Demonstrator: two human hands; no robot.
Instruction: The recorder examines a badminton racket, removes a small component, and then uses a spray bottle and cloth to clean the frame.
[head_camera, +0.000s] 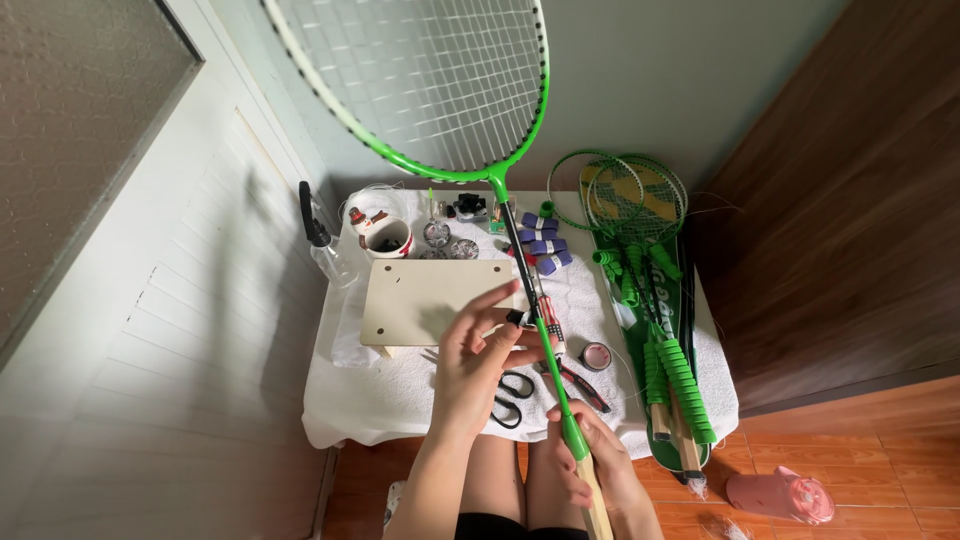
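Holding: our right hand (600, 465) is closed round the green cone of the badminton racket (440, 90) above its bare wooden handle; our left hand (480, 355) pinches the shaft, thumb and fingers half closed.
Racket place: upright over the desk's (390, 400) near edge.
Risk: we judge a loose pinch lets the head tip onto the mug (385, 238); scissors (512, 395) lie just under our left hand.
Packages: purple tape rolls (545, 248) near the far edge; small round red tin (596, 356) right of the shaft.

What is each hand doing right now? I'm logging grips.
Left hand: fingers pinching the thin black shaft of the green badminton racket.
Right hand: closed around its bare wooden handle.
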